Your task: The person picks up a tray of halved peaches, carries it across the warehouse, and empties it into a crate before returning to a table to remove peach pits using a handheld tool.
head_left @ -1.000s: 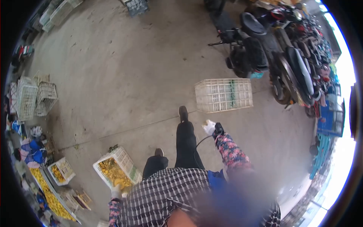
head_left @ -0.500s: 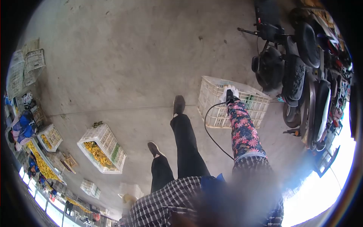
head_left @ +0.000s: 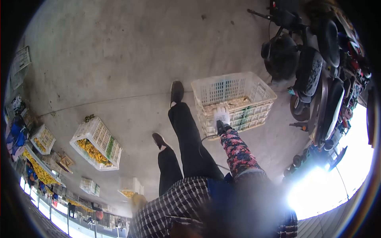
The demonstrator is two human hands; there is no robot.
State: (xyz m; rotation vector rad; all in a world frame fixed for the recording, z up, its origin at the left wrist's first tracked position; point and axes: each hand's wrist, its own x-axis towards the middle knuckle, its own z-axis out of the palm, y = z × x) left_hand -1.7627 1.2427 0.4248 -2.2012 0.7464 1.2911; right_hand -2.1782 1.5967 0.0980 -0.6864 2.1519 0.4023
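Grey concrete floor (head_left: pixel 119 59) spreads right across the view, one dark seam running over it, and we're in a big covered space with white glare pouring in at the lower right. Down the right side stand motorbikes (head_left: pixel 313 71), several of them, too tightly overlapped to count. Over on the left, one long desk (head_left: pixel 53 176) carries a heap of yellow produce, and beside it is a person in blue (head_left: pixel 16 133).

Centre stage, one checked garment (head_left: pixel 174 198) and two dark trouser legs (head_left: pixel 190 139). Now the crates! One large pale crate (head_left: pixel 234 99) sits open on the floor, ahead and to the right of the feet, near the bikes. Four more crates (head_left: pixel 99 142) are dotted about the left; three show yellow produce, while the fourth's contents can't be read.

One flowered sleeve (head_left: pixel 238 152) reaches to the pale crate, and there's the right hand (head_left: pixel 221 115) in a white glove, grasping the near rim, fingers over the edge: crate and hand touching. The left hand (head_left: pixel 138 201) seems to be that blurred yellowish shape beside the garment; its grip I can't tell. Two dark shoes (head_left: pixel 177 92), and last, one thin black cable (head_left: pixel 208 158) trailing from the right wrist.
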